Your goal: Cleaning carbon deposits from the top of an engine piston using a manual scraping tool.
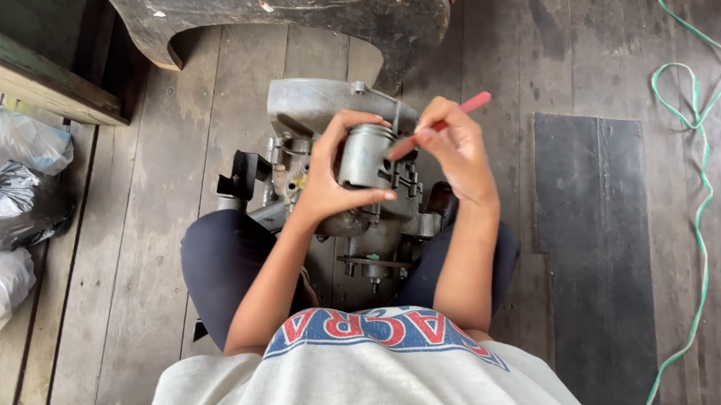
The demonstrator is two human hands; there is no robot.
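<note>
My left hand (329,172) grips a grey metal piston (366,155), held above a small engine block (335,218) that rests between my knees. My right hand (454,146) holds a thin red-handled tool (443,123) like a pencil, its tip touching the piston's upper rim. The lower part of the engine is hidden behind my arms and legs.
I sit on a grey plank floor (170,217). A dark curved wooden piece (305,11) stands just beyond the engine. Plastic bags (3,200) lie at the left. A dark metal sheet (593,239) lies at the right, with a green cord (702,204) past it.
</note>
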